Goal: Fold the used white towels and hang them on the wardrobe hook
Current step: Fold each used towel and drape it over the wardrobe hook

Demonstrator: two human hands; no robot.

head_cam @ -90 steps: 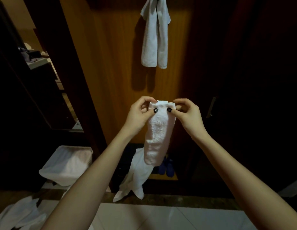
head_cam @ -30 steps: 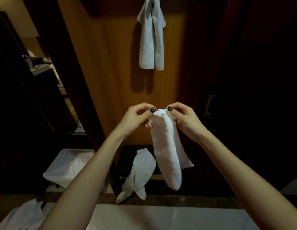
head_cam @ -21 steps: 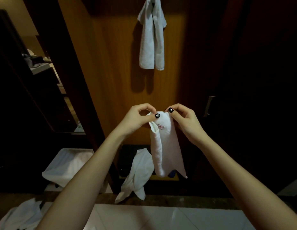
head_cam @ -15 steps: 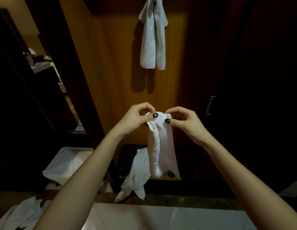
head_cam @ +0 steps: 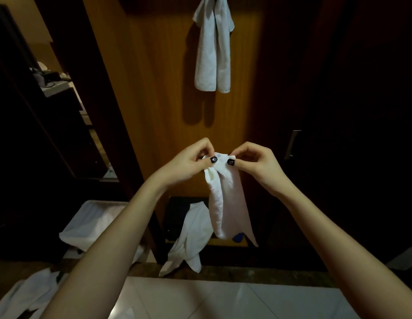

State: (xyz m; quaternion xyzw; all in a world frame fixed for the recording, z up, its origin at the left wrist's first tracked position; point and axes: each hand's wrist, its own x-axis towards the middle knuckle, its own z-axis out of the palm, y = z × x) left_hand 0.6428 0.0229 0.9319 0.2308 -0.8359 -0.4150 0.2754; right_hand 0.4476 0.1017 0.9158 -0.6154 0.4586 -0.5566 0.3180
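Note:
A small white towel (head_cam: 225,203) hangs lengthwise in front of me, folded into a narrow strip. My left hand (head_cam: 189,164) pinches its top left corner and my right hand (head_cam: 255,164) pinches the top right corner, thumbs close together. Higher up, another white towel (head_cam: 213,47) hangs folded from the top of the orange wooden wardrobe panel (head_cam: 159,88); the hook itself is hidden. A third white towel (head_cam: 189,238) droops from the low shelf at the wardrobe's foot.
A white cloth-lined bin (head_cam: 90,224) stands at the lower left. More white cloth (head_cam: 23,293) lies on the floor at the bottom left. A dark door with a metal handle (head_cam: 291,143) is on the right. Pale floor tiles (head_cam: 223,300) lie below.
The hanging strip has been folded narrower and swung back under my hands, and my thumbs have come closer together at its top edge.

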